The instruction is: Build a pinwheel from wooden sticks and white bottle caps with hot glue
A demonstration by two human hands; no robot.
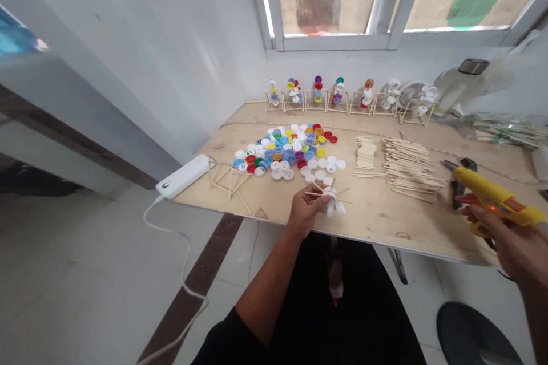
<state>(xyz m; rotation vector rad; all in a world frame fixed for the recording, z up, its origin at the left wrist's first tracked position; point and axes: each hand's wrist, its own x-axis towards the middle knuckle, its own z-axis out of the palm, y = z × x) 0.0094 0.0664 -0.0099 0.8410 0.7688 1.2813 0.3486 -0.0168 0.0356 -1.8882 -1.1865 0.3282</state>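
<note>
My left hand (306,209) is closed around a small wheel of white bottle caps on thin wooden sticks (330,199), held just above the plywood board (377,217) near its front edge. My right hand (509,242) grips a yellow glue gun (496,199) at the right, its nozzle pointing left and an orange light glowing on its side. A pile of coloured and white bottle caps (289,148) lies behind my left hand. Heaps of wooden sticks (406,165) lie between the two hands.
A row of finished cap-and-stick wheels on stands (342,97) lines the back edge under the window. A white power bank (185,175) with a cable sits at the board's left corner beside a stick frame (229,181). A dark stool (475,336) stands at the lower right.
</note>
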